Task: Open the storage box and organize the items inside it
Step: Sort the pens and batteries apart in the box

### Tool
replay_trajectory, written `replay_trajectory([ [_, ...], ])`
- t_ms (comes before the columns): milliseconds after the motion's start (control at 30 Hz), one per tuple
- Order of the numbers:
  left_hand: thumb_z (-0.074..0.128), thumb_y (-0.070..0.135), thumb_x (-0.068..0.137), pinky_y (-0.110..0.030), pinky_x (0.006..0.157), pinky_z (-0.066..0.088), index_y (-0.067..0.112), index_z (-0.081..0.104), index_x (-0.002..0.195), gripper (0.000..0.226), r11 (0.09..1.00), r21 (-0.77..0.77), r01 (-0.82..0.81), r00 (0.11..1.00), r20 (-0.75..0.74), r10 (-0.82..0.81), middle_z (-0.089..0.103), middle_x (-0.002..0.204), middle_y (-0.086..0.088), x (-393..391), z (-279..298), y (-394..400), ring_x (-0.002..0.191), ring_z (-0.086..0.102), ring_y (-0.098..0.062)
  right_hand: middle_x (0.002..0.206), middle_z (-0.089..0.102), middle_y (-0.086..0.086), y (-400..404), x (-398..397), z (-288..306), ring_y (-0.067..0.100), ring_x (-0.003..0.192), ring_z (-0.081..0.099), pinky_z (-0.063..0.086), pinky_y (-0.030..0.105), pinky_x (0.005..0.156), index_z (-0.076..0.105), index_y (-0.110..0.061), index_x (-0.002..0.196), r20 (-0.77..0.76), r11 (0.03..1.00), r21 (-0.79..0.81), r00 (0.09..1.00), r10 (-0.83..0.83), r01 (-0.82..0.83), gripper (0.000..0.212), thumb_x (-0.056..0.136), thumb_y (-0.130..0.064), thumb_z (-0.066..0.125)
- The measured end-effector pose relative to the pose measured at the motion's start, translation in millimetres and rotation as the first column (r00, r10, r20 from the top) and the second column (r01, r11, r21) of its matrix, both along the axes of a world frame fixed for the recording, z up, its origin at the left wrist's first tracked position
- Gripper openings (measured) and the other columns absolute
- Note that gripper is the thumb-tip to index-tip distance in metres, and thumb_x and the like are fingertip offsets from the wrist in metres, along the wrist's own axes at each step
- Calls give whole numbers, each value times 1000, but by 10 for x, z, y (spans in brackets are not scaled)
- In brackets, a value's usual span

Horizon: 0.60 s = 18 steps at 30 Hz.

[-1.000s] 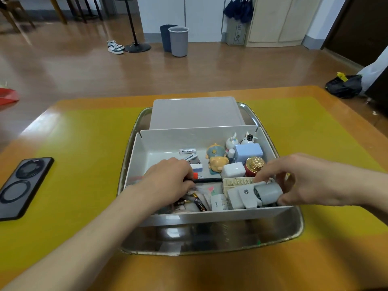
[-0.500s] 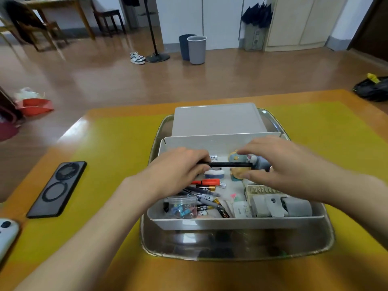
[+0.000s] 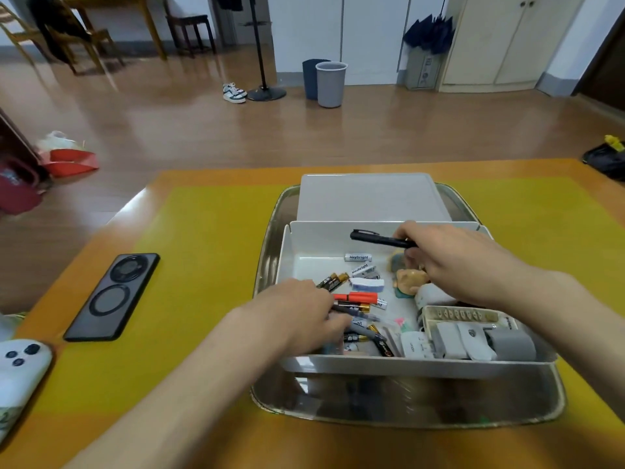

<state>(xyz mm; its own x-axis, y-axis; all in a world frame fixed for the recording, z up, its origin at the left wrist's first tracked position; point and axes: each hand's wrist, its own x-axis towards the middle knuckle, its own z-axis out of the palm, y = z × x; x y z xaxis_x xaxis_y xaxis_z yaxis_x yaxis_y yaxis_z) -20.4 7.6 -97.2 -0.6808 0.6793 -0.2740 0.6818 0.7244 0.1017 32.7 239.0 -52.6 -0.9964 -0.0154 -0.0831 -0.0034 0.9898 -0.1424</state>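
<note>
**Box open, mid-sort: pen in right hand, left in the loose pile**

We're in the sorting step. The storage box (image 3: 287,252) sits open inside the metal tray (image 3: 527,407), with what looks like its lid (image 3: 370,198) lying flat just behind it.

Our right hand (image 3: 463,262) pinches a black pen (image 3: 380,239) by one end, holding it roughly level above the back of the box, clear of the contents. Our left hand (image 3: 301,319) is down in the front-left clutter, fingers curled around a grey pen (image 3: 356,313); whether it's gripped or just touched we can't tell.

Contents are unsorted on the left: batteries (image 3: 333,280), a red marker (image 3: 355,297), more batteries scattered. Small figurines (image 3: 409,279) sit partly under the right hand. The grey gadget (image 3: 473,343) fills the front-right corner.

Next move, our call: lay the black pen along the clear back wall, then line up the other pens beside it. Needs a level set-down so it doesn't roll into the batteries.
</note>
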Motion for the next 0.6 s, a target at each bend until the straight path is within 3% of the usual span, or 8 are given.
replay_trajectory([
  [67,38,80,83,-28,49,31,26,53,89,57,999,-44,6,999,36,-4,52,76,7,48,-20,8,66,48,-8,95,63,-17,-36,-30,-13,23,93,61,52,45,78,46,-33,119,-1,999,-37,1000,-7,7,28,99,-14,49],
  [133,47,80,78,-28,49,32,28,53,95,56,999,-44,24,998,55,-22,51,77,10,42,8,6,67,48,-6,94,63,-15,-60,-48,-28,23,90,60,52,47,78,47,-32,108,-2,998,-64,1000,2,-2,21,97,-14,48],
  [267,55,72,76,-28,54,45,29,56,107,54,983,181,-39,995,96,22,61,81,11,-85,156,-29,70,57,-5,85,64,-13,-9,-28,-18,22,84,60,50,44,73,44,-34,95,15,996,-91,1000,-22,23,14,94,-21,50],
  [333,54,72,77,-31,62,54,29,55,111,55,947,314,-64,998,-8,70,65,89,10,-185,220,-48,75,60,-7,77,63,-7,33,-20,9,25,76,60,48,42,66,42,-32,89,8,994,-94,998,-60,60,11,84,-40,46],
  [433,54,65,84,-37,79,54,25,53,124,57,921,389,-25,961,-244,130,66,109,5,-333,184,9,98,60,-17,72,61,1,77,-27,20,29,71,57,41,40,58,43,-29,81,-42,989,-103,993,-107,102,42,66,-67,32],
  [500,53,61,86,-39,87,48,22,53,123,54,940,341,4,921,-367,129,66,113,2,-440,111,86,104,56,-20,67,61,-3,79,-10,4,24,66,58,37,38,55,45,-28,77,-80,990,-95,991,-109,101,46,77,-74,36],
  [600,51,55,88,-37,84,43,22,55,112,41,970,244,-3,918,-384,99,66,109,1,-585,7,141,100,55,-20,65,61,-9,62,38,-28,12,65,57,35,35,54,49,-30,73,-122,997,-46,991,-62,56,48,92,-70,32],
])
